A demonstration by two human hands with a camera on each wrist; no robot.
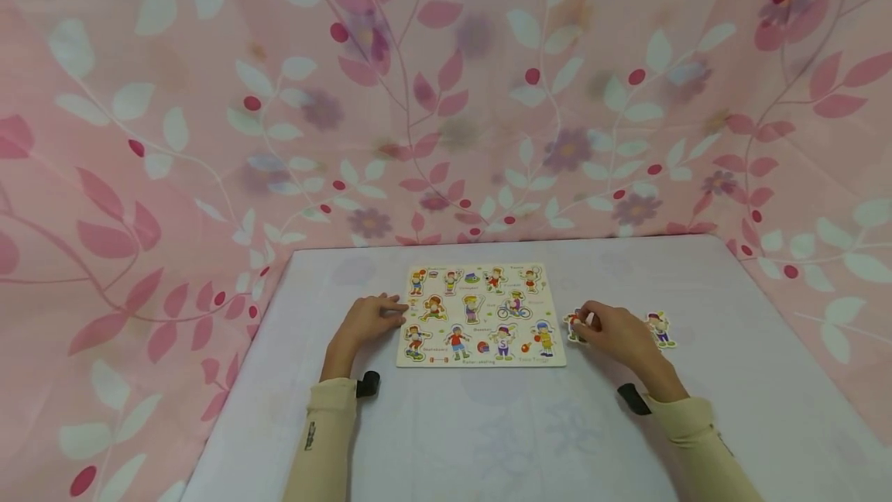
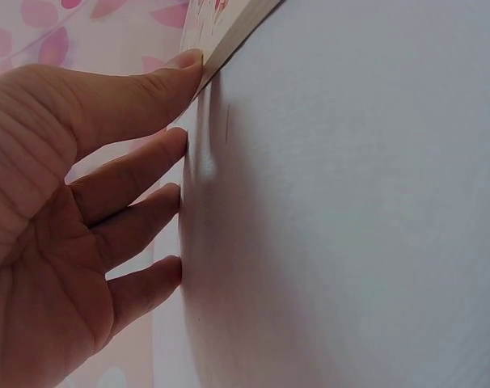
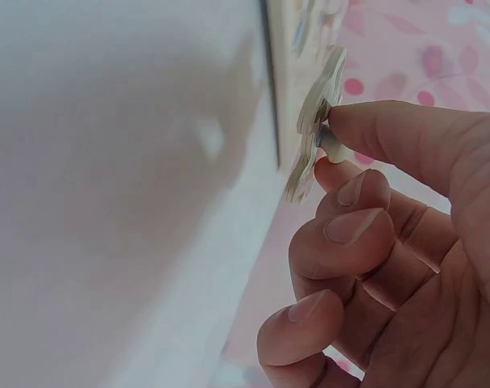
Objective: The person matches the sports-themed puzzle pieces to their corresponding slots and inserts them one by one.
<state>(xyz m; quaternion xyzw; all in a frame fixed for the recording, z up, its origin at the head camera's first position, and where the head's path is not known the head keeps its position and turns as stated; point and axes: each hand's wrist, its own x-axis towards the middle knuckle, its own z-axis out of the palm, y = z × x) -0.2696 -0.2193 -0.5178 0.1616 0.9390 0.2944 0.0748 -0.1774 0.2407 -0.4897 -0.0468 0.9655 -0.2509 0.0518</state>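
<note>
A cream wooden puzzle board with several painted sports figures lies flat on the cloth. My left hand rests at its left edge. In the left wrist view the thumb touches the board's side, and the other fingers reach down to the cloth. Just off the board's right edge, my right hand pinches a figure-shaped puzzle piece between thumb and forefinger; its remaining fingers are curled. In the right wrist view the piece appears edge-on, tilted, its painted face mostly hidden.
Another figure-shaped puzzle piece lies on the cloth to the right, partly behind my right hand. The table wears a pale cloth. A pink floral curtain hangs behind it and at both sides.
</note>
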